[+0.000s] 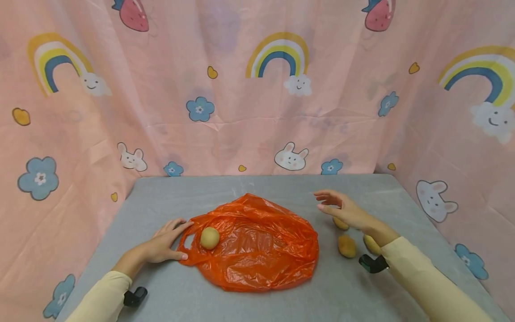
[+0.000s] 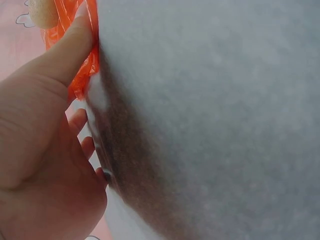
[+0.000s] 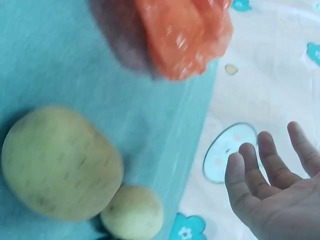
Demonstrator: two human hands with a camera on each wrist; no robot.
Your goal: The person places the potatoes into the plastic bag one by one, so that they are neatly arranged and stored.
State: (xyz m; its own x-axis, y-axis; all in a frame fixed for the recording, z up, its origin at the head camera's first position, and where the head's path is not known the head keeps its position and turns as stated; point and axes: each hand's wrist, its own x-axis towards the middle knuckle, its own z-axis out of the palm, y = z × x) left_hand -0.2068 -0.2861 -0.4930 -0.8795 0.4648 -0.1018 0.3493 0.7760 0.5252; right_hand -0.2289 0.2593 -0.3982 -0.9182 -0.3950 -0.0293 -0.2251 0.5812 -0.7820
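Note:
An orange plastic bag (image 1: pixel 265 250) lies spread on the grey table, its handle end toward the left. One round potato (image 1: pixel 210 238) rests on it near the handle loop. My left hand (image 1: pixel 165 241) has its thumb and fingers spread, touching the two sides of the handle; in the left wrist view the thumb lies against the orange plastic (image 2: pixel 82 82). My right hand (image 1: pixel 342 209) is raised over the table, right of the bag, with fingers extended and nothing held. Below it are potatoes (image 1: pixel 347 246), and the right wrist view shows a large potato (image 3: pixel 62 162) beside a smaller one (image 3: pixel 132 212).
The grey table (image 1: pixel 181 295) ends at a pink patterned curtain (image 1: pixel 241 134) at the back and both sides. Another potato (image 1: pixel 372 244) lies by the right forearm. A black wrist device (image 1: pixel 136 296) sits at the left sleeve, and a similar device (image 1: pixel 373 264) at the right.

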